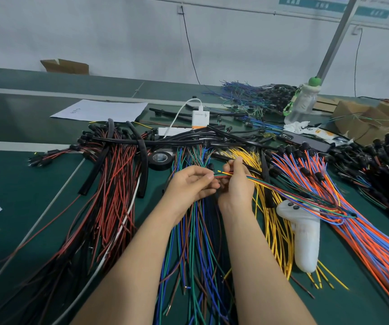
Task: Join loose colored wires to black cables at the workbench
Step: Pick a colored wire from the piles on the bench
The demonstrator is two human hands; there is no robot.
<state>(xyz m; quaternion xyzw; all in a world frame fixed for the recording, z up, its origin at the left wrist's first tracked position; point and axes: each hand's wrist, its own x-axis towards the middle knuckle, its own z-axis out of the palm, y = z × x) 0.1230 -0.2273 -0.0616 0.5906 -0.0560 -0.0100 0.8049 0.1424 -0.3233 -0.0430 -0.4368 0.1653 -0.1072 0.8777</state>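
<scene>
My left hand (192, 184) and my right hand (235, 181) meet over the middle of the green workbench (24, 184). Together they pinch a small bundle of colored wires (282, 193) that trails off to the right; its red, yellow and green ends stick out between my fingers. Under my hands lies a spread of green, blue and brown wires (193, 254). Yellow wires (275, 231) lie to the right, orange and blue wires (365, 231) further right, red and black wires (109, 195) to the left. Black cables (188, 139) and black sleeving (142, 160) lie behind.
A white handheld controller (303, 240) lies on the yellow wires. Behind are a roll of black tape (159, 159), a white charger block (199, 118), a phone (292, 137), a clear bottle (302, 102), paper (99, 110) and cardboard boxes (362, 118).
</scene>
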